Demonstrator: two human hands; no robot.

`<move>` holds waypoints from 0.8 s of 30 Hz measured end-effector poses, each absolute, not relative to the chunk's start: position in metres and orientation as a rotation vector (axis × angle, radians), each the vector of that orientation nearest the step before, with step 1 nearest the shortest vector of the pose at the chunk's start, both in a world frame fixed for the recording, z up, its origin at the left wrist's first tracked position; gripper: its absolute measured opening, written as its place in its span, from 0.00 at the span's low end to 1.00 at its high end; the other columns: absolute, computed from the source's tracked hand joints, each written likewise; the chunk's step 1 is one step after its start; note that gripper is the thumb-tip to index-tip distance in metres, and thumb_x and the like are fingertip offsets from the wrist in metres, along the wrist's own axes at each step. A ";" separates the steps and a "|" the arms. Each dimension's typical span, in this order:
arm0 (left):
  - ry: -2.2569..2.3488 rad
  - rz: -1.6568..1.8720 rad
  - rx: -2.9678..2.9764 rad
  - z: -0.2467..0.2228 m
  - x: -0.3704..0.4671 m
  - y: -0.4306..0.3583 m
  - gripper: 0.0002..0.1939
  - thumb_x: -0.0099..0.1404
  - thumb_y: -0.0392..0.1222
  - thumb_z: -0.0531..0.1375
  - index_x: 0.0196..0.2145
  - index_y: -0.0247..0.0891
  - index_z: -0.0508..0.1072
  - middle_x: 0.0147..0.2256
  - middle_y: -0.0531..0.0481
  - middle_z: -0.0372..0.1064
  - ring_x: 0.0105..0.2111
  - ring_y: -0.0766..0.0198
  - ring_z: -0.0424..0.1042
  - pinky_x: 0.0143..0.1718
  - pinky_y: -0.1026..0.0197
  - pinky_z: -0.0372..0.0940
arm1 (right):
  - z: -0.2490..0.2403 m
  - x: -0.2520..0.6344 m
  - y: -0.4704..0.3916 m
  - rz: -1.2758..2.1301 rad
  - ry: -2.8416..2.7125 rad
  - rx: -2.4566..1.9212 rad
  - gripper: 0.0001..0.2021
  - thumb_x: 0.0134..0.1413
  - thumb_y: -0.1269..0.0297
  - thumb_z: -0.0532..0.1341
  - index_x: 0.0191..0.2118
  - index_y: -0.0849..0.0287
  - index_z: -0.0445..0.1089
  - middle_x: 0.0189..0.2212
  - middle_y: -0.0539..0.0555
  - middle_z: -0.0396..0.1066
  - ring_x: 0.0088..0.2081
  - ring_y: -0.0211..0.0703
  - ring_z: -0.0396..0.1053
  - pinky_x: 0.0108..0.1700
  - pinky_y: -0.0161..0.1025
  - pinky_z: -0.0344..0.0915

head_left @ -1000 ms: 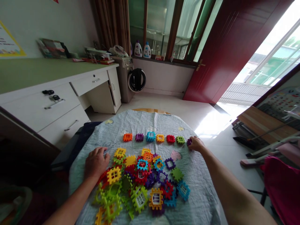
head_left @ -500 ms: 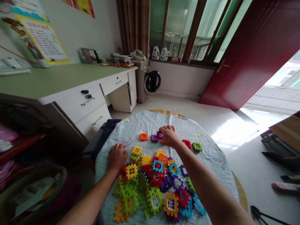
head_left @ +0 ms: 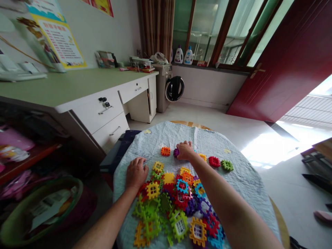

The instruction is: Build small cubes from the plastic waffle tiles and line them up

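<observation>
My right hand [head_left: 185, 151] reaches over the far part of the cloth-covered table, its fingers closed around a purple building block [head_left: 176, 152]. Part of that block is hidden under the fingers. To its left lies an orange block [head_left: 165, 151]. A yellow block [head_left: 202, 157] shows partly behind my right forearm, followed by a red block [head_left: 214, 161] and a green block [head_left: 227, 165]. My left hand [head_left: 137, 173] lies open on the cloth, fingers stretched forward, just left of a pile of coloured interlocking blocks [head_left: 169, 178].
A pale blue cloth [head_left: 243, 193] covers the round table. A green-topped desk [head_left: 85, 81] with white drawers stands left, a washing machine [head_left: 163, 86] behind. A basket [head_left: 80, 193] sits at lower left. The red door [head_left: 275, 58] is at right.
My right hand has moved left across the cloth, over the purple block. The yellow block by my right forearm has come into sight. My left hand stays put; the view has shifted slightly.
</observation>
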State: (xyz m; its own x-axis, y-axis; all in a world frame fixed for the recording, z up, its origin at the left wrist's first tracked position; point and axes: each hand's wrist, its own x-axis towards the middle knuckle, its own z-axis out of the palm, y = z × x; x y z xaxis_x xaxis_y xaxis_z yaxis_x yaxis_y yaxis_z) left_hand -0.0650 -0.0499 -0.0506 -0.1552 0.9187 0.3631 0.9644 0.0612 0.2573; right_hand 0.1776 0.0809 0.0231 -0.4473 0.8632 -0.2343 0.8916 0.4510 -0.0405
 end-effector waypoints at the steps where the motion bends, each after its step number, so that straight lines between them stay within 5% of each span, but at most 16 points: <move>1: -2.211 -0.677 -1.972 -0.050 -0.065 -0.050 0.13 0.62 0.37 0.54 0.43 0.37 0.72 0.46 0.42 0.70 0.47 0.52 0.67 0.50 0.52 0.62 | 0.022 0.177 0.081 -0.236 2.523 1.542 0.22 0.41 0.63 0.64 0.47 0.58 0.72 0.48 0.62 0.72 0.54 0.62 0.58 0.58 0.61 0.45; 7: -2.202 -0.665 -1.970 -0.051 -0.065 -0.050 0.13 0.62 0.37 0.54 0.43 0.37 0.72 0.46 0.42 0.70 0.47 0.52 0.68 0.49 0.53 0.63 | 0.024 0.175 0.079 -0.251 2.566 1.579 0.25 0.40 0.63 0.66 0.49 0.57 0.71 0.48 0.62 0.71 0.54 0.62 0.59 0.58 0.62 0.46; 12: -2.195 -0.663 -1.962 -0.054 -0.066 -0.049 0.13 0.62 0.38 0.54 0.44 0.36 0.72 0.47 0.42 0.70 0.47 0.51 0.67 0.49 0.52 0.62 | 0.048 0.202 0.060 -0.295 2.691 1.750 0.35 0.48 0.54 0.64 0.62 0.55 0.59 0.59 0.60 0.63 0.56 0.58 0.58 0.57 0.55 0.54; 16: -2.187 -0.657 -1.955 -0.055 -0.067 -0.049 0.13 0.62 0.39 0.54 0.44 0.36 0.72 0.47 0.42 0.70 0.46 0.50 0.67 0.48 0.52 0.62 | 0.062 0.265 0.019 -0.552 2.997 2.019 0.24 0.51 0.58 0.61 0.55 0.56 0.65 0.53 0.60 0.68 0.50 0.51 0.65 0.53 0.49 0.62; 21: -2.165 -0.648 -1.981 -0.056 -0.069 -0.046 0.14 0.62 0.40 0.54 0.43 0.36 0.72 0.45 0.41 0.71 0.46 0.49 0.67 0.49 0.51 0.62 | 0.041 0.343 -0.060 -0.812 2.710 2.378 0.16 0.52 0.63 0.58 0.48 0.57 0.69 0.37 0.55 0.74 0.34 0.42 0.70 0.40 0.41 0.67; 24: -2.166 -0.654 -1.985 -0.058 -0.070 -0.045 0.14 0.62 0.40 0.53 0.43 0.36 0.73 0.46 0.40 0.70 0.46 0.49 0.67 0.49 0.50 0.61 | 0.018 0.359 -0.095 -0.797 2.571 2.358 0.16 0.52 0.66 0.58 0.47 0.56 0.70 0.39 0.55 0.75 0.38 0.44 0.71 0.43 0.43 0.67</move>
